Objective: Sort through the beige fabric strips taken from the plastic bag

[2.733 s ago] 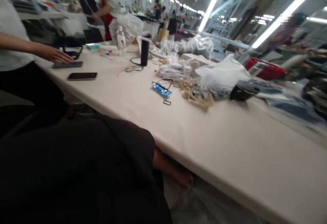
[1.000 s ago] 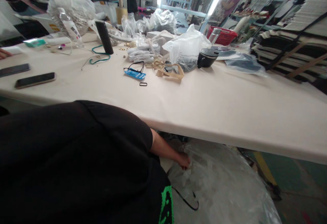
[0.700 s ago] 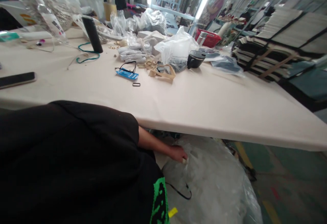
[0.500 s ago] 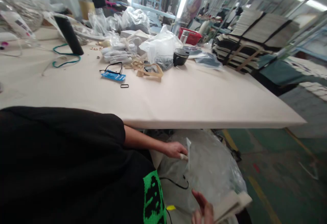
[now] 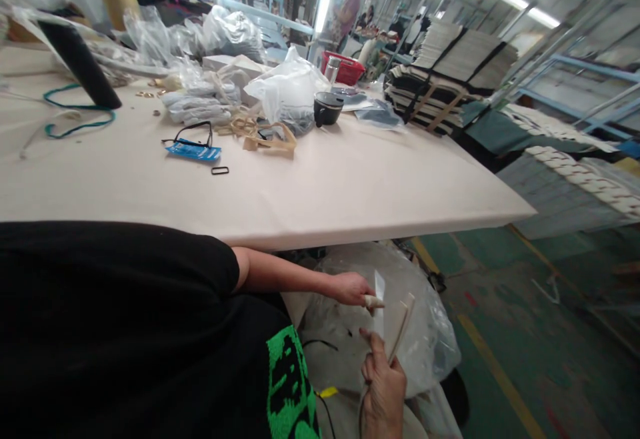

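Below the table edge, my left hand (image 5: 350,288), with a taped fingertip, pinches the rim of a large clear plastic bag (image 5: 430,332) that sits on the floor. My right hand (image 5: 384,385) is just beneath it. It grips thin cream flat strips (image 5: 400,322) that stand upright beside the bag's opening. A black cord (image 5: 320,343) lies across the plastic near my shirt.
The cream table (image 5: 350,185) carries a blue card with a black loop (image 5: 193,151), a small black ring (image 5: 220,170), tan straps (image 5: 267,139), white bags (image 5: 290,89), a black cup (image 5: 327,107) and a black cylinder (image 5: 80,65). Strapped stacks (image 5: 450,72) stand at the right, and a person stands far back.
My view has swung right and down. My right hand came up from the lower edge with the cream strips, turning them upright close to my left hand at the bag.
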Demonstrator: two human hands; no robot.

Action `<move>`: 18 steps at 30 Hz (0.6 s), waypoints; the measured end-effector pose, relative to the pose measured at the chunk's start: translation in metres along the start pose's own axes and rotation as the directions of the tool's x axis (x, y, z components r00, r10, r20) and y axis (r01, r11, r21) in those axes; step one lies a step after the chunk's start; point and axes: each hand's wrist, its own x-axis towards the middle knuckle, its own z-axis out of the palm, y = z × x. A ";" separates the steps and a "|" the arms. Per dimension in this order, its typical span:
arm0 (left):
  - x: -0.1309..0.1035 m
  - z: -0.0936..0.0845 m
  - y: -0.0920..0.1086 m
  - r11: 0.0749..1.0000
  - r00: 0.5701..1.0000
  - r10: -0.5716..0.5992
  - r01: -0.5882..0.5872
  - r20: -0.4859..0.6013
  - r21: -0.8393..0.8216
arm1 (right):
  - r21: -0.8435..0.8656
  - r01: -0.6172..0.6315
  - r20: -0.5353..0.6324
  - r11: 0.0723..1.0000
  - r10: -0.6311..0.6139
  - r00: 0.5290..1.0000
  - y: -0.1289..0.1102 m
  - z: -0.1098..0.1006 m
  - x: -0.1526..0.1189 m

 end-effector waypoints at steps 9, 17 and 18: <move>-0.019 0.016 0.001 0.995 0.978 -0.069 0.081 0.196 -0.058 | 0.148 -0.024 -0.085 0.989 0.037 0.996 -0.010 0.006 0.001; -0.017 0.023 -0.001 0.994 0.983 -0.109 0.112 0.147 -0.013 | 0.056 0.017 -0.086 0.998 -0.012 0.996 -0.017 0.006 0.007; -0.016 0.021 -0.002 0.990 0.985 -0.122 0.130 0.120 -0.060 | 0.050 0.020 -0.082 0.999 -0.016 0.997 -0.019 0.006 0.007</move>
